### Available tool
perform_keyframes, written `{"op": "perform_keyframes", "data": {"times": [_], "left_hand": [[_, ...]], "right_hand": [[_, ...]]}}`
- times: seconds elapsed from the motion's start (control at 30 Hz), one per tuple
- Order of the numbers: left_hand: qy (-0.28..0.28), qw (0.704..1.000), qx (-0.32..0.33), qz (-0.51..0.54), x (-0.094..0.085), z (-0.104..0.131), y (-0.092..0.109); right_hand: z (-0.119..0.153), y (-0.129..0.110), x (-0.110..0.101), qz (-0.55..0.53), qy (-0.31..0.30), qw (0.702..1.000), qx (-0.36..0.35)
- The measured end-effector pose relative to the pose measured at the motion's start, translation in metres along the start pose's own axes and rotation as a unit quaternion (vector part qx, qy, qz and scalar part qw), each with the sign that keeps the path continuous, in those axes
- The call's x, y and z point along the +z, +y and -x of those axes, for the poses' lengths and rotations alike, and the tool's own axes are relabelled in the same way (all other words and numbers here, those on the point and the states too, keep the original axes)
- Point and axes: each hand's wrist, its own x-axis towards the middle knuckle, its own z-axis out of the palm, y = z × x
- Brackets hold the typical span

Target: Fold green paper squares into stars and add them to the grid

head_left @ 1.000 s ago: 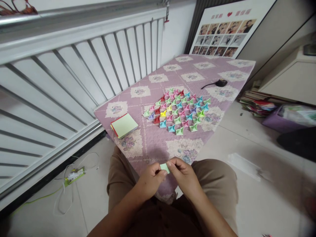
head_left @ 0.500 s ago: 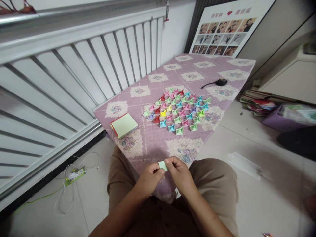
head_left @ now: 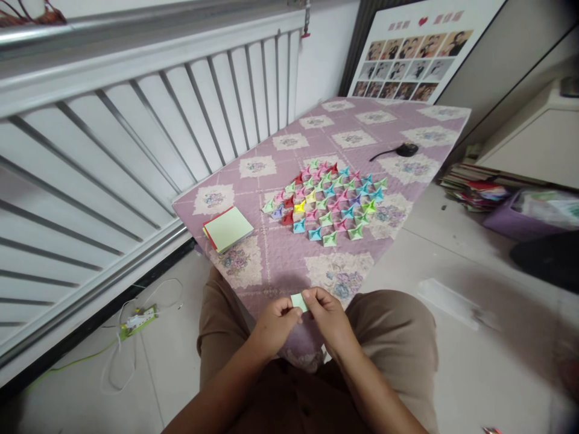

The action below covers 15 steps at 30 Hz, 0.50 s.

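Between my two hands is a small piece of pale green paper (head_left: 298,301), held over the near corner of the table. My left hand (head_left: 277,322) pinches its left side between thumb and fingers. On its right edge, my right hand (head_left: 326,310) has thumb and fingers closed. Fingers cover part of the paper, so its folds cannot be made out. Beyond the hands, several small folded paper pieces (head_left: 325,204) in green, pink, blue, red, yellow and purple stand in rows. To the left lies a stack of square paper sheets (head_left: 229,229), pale green on top.
A purple flowered cloth (head_left: 280,265) covers the table. A black object with a cable (head_left: 407,149) lies at the far right. The white radiator (head_left: 149,132) runs along the left side, and a power strip (head_left: 138,320) lies on the floor.
The view has shifted very slightly. Both hands keep their grip on the green paper, with no clear movement.
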Motion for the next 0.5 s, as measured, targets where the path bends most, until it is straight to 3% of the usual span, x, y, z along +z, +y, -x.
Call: {"op": "perform_keyframes", "data": {"times": [0.23, 0.37, 0.5], "left_hand": [[0.016, 1.000, 0.013, 0.001, 0.002, -0.002, -0.003], [0.014, 0.999, 0.029, 0.009, 0.003, -0.002, -0.007], [0.015, 0.999, -0.014, 0.034, 0.005, -0.004, -0.012]], "right_hand": [[0.005, -0.001, 0.004, -0.029, -0.047, 0.998, 0.024], [0.005, 0.002, 0.006, -0.029, -0.034, 0.999, 0.020], [0.002, 0.007, 0.004, -0.020, -0.067, 0.997, 0.040]]}}
